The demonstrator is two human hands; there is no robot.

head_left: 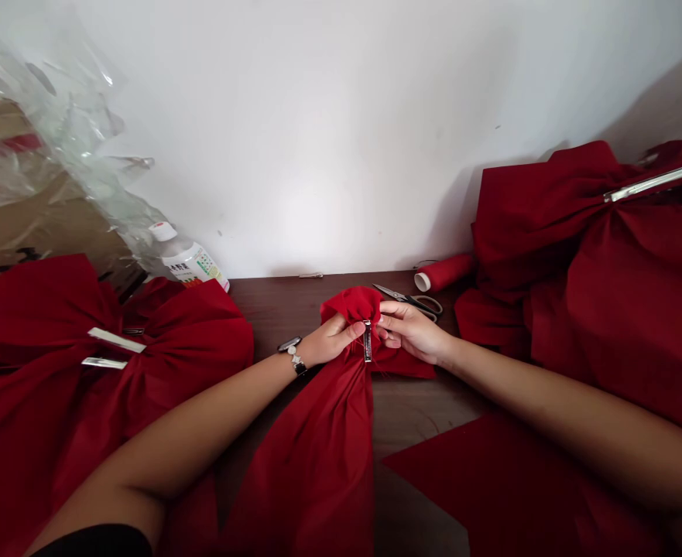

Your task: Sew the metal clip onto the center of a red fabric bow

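In the middle of the table, a length of red fabric (323, 441) is gathered into a bunched top, its tail running toward me. A metal hair clip (367, 342) lies lengthwise over the gather. My left hand (334, 338), with a watch (292, 354) on the wrist, is closed on the bunched fabric, thumb beside the clip. From the other side my right hand (407, 329) pinches at the same gather near the clip's upper end. Its fingertips are partly hidden, so whether they touch cloth or clip I cannot tell.
Scissors (416, 300) and a red thread spool (445, 272) lie behind my right hand. Red bows with metal clips are piled left (32, 325) and right (550, 232). A white-labelled bottle (186, 257) stands by the wall. Flat red cloth (491, 472) lies front right.
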